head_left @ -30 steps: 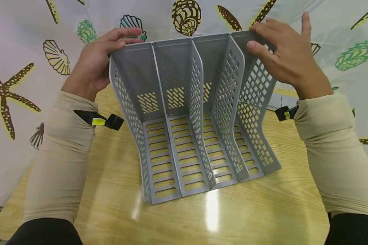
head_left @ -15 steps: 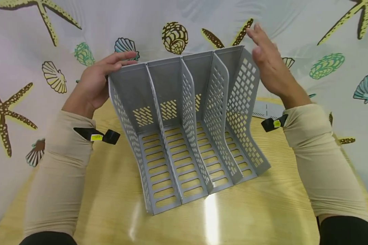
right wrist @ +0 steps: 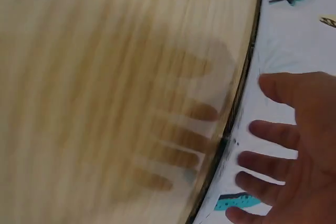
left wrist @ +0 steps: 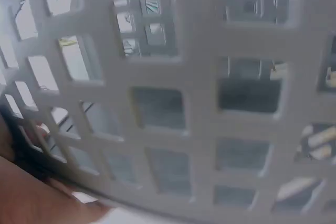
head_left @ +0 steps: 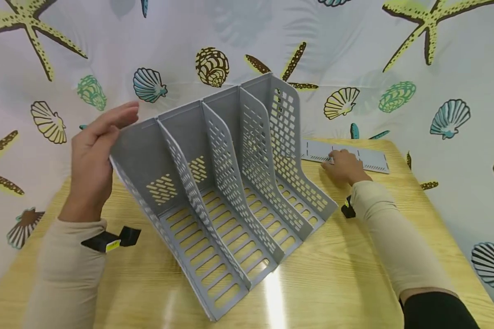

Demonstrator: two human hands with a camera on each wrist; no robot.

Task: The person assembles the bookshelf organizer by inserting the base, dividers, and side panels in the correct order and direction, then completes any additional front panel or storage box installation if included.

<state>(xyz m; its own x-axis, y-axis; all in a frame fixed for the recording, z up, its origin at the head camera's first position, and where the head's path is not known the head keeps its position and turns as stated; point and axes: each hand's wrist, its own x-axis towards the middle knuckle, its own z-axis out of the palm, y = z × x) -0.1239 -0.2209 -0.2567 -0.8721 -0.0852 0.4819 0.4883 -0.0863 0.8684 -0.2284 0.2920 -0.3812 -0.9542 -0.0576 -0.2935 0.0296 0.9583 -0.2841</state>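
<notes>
A grey plastic file organizer (head_left: 185,132) with perforated dividers fills the middle of the head view, tilted, its lower left corner toward me. My left hand (head_left: 91,160) grips its upper left corner. In the left wrist view its perforated side wall (left wrist: 202,77) covers most of the frame, with part of the hand at the lower left. My right hand (head_left: 345,167) is off the organizer, over the near edge of a flat grey panel (head_left: 374,158) at the back right. In the right wrist view the right hand (right wrist: 310,150) has its fingers spread beside the table edge.
The wooden table (head_left: 333,274) is glossy and reflects light near its front. Behind it and along its sides hangs a white sheet (head_left: 247,36) printed with seashells and starfish. The organizer's right side wall stands close to the grey panel.
My right hand has left the organizer's upper right corner and moved right and down to the grey panel. The organizer has turned and tilted, its left side coming lower, still held by my left hand.
</notes>
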